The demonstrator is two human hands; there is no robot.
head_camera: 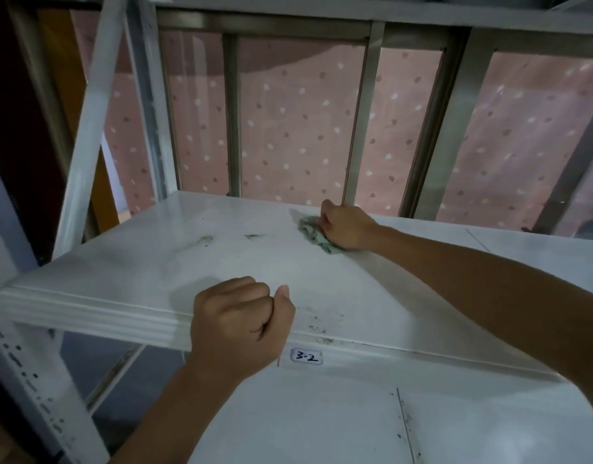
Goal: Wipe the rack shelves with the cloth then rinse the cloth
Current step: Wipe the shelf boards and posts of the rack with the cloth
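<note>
Wiping in progress on the rack's middle shelf (137,262): your right hand (347,229) is stretched to the back edge, fingers curled round a bunched green cloth (313,234) and pressing it flat against the white surface, close to the metal window frame (233,112) and the pink spotted curtain (288,128) behind it. Your left hand (238,321) sits at the shelf's front lip as a loose fist, fingers curled in and thumb up, with nothing in it; it appears to steady you, just left of the label (307,356) marked "3-2". The step in hand looks like the first half of the task, the wipe, and it seems far from finished. Dark smudges (206,240) lie on the shelf to the left of the cloth, and a scatter of grime (317,324) marks the front edge beside your left hand. The next move likely calls for drawing the cloth leftward and then forward across those marks, pressing firmly. The lower shelf (322,413), speckled along its seam, probably wants the same before you rinse the cloth.
</note>
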